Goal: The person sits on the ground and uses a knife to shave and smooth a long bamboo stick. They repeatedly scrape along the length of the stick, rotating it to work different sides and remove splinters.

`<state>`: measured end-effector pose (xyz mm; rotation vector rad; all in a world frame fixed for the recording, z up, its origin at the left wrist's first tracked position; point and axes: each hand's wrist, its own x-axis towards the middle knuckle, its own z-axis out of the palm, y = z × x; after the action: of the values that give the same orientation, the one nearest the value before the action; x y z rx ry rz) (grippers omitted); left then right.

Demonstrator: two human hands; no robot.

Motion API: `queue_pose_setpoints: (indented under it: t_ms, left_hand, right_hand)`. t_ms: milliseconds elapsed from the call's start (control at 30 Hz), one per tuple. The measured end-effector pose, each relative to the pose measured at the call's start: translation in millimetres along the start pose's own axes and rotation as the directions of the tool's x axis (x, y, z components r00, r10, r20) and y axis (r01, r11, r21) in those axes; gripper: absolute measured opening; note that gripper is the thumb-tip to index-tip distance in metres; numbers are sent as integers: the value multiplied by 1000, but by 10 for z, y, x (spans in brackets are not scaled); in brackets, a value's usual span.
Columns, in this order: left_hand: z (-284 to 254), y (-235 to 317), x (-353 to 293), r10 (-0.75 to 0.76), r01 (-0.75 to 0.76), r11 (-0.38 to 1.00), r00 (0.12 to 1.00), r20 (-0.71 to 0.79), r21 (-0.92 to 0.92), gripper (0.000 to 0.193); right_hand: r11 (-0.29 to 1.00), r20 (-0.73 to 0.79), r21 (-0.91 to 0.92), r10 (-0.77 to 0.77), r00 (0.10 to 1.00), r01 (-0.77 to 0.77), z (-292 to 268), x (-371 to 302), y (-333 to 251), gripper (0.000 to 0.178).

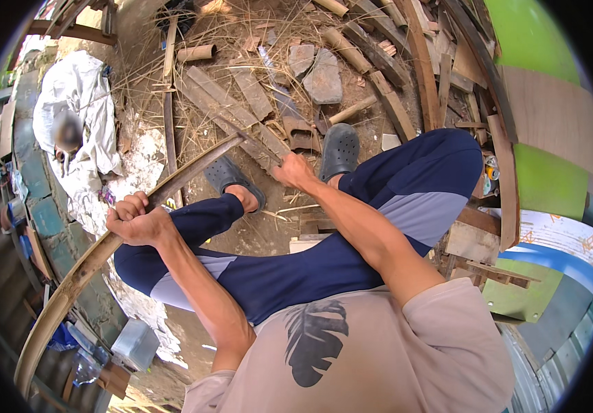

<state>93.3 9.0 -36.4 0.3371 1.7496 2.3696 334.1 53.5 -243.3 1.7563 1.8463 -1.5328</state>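
Note:
My left hand [139,219] is closed around a long split bamboo strip [69,292], its hollow side facing up. The strip slants across my left thigh, from the lower left up to its far end between my feet. My right hand [295,171] is closed on a narrow, dark, blade-like tool [259,145]. Its grip is hidden in my fist, so the exact kind is unclear. The tool points up and left, and in the picture it crosses the strip's far end; whether they touch I cannot tell.
A handsaw [301,135] lies on the ground beyond my feet, near broken stone slabs [323,77]. Planks and bamboo pieces [348,49] are strewn about. White cloth [80,103] covers something at left by a low block wall [47,213]. Green panels [544,189] stand at right.

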Motion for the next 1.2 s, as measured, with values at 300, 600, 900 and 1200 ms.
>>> queue_pose_setpoints:
  t_ms: [300, 600, 900, 1200]
  left_hand:
    - [97, 32, 4, -2, 5, 1000, 982, -190, 15, 39]
    - [151, 2, 16, 43, -29, 998, 970, -238, 63, 36]
    - [196, 11, 2, 59, -38, 996, 959, -276, 79, 35]
    - [231, 22, 18, 62, -36, 995, 951, -303, 89, 37]
  right_hand:
    - [998, -64, 30, 54, 997, -52, 102, 57, 170, 40]
    - [994, 51, 43, 96, 994, -98, 82, 35, 180, 45]
    - [992, 18, 59, 107, 994, -108, 87, 117, 101, 45]
    - [987, -4, 100, 127, 992, -126, 175, 197, 102, 48]
